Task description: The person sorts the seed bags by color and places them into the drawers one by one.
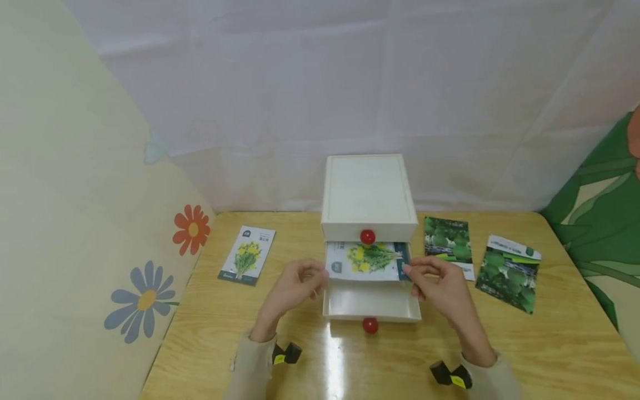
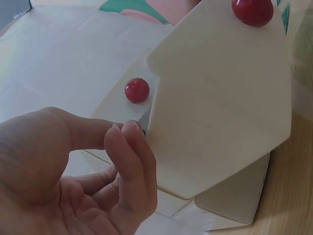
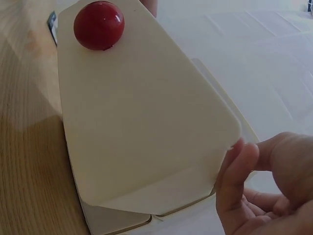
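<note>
A white seed packet (image 1: 367, 261) with a picture of yellow-flowered greens lies level over the pulled-out lower drawer (image 1: 370, 300) of a small white drawer box (image 1: 367, 186). Its far edge reaches under the shut upper drawer. My left hand (image 1: 297, 283) pinches the packet's left end between thumb and fingers. At the other end, my right hand (image 1: 442, 286) pinches the dark green strip. Both wrist views show the fingers close by the drawer's side walls; the drawer front (image 2: 220, 98) hides most of the packet there. A red knob (image 3: 99, 25) sits on that front.
Left of the box lies a matching flowered packet (image 1: 247, 255). On its right are two green-leaf packets, one (image 1: 447, 241) near the box and another (image 1: 510, 272) farther out. A white cloth (image 1: 300, 100) hangs behind the wooden table (image 1: 200, 339).
</note>
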Demonstrator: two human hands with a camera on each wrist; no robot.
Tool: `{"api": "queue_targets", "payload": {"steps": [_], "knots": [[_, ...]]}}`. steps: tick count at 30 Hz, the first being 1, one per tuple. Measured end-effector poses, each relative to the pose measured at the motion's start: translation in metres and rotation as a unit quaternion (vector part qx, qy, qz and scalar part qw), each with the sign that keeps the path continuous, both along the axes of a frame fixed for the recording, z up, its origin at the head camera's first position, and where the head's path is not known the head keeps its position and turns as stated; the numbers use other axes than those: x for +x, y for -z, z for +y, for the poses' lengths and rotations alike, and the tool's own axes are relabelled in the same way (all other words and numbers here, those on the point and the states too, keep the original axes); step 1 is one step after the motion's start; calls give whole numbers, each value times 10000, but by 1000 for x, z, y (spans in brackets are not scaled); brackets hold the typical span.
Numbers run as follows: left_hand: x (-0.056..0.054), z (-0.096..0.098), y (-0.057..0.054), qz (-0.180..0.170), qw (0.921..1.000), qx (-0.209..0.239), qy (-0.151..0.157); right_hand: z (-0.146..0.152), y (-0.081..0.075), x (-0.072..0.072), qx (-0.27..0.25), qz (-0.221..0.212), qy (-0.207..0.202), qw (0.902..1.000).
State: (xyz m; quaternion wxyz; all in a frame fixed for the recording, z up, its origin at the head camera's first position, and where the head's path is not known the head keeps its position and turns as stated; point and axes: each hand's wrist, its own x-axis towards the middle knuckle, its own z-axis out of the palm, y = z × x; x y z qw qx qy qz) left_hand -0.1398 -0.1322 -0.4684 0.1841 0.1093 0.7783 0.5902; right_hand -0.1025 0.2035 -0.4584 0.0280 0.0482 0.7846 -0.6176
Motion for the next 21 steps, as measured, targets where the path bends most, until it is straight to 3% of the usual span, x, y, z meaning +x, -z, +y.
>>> {"api": "queue_targets", "payload": {"steps": [10,21], "knots": [[-2,4,5,201,9997,-90,-126,-2,-1,0,278,153,12,9995],[-3,10,12,653,9965,-390,-345,-6,2,1,344,419,252,9982]]}}
